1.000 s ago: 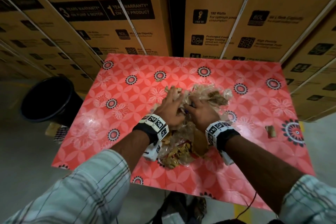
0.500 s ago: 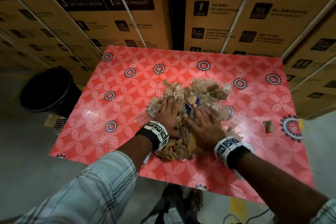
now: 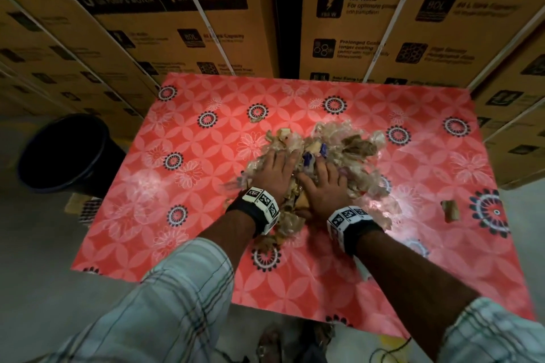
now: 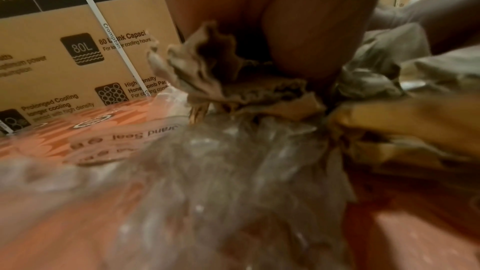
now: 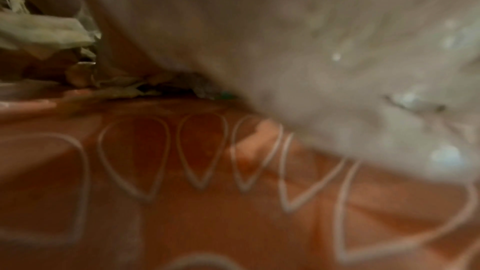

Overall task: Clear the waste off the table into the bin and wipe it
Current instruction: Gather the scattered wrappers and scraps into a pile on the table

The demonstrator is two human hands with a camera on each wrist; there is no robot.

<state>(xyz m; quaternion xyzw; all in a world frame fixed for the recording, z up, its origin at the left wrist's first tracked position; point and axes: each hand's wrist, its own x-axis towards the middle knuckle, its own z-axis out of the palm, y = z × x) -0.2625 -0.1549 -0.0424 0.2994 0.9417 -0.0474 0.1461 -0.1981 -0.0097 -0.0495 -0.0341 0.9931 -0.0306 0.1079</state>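
A heap of waste [image 3: 336, 141], made of crumpled clear plastic, brown paper and card scraps, lies in the middle of the red flowered table [image 3: 191, 186]. My left hand [image 3: 278, 169] lies flat on the heap's left side, fingers straight. Beside it my right hand [image 3: 326, 183] presses flat on the near right part. In the left wrist view straight fingers [image 4: 298, 28] come down onto crumpled brown paper [image 4: 233, 81] above clear plastic [image 4: 233, 171]. The right wrist view is blurred, showing plastic [image 5: 337, 48] over the cloth [image 5: 182, 213]. A black bin [image 3: 67, 153] stands on the floor off the table's left edge.
One brown scrap [image 3: 451, 209] lies alone near the table's right edge, and a small scrap [image 3: 256, 119] lies beyond the heap. Stacked cardboard boxes [image 3: 368, 23] wall in the far side and both flanks. Bare grey floor [image 3: 44, 244] lies left of the table.
A second ago both hands were curled in the heap's top. They now lie flat on it, drawn a little toward me, and the heap sits flatter.
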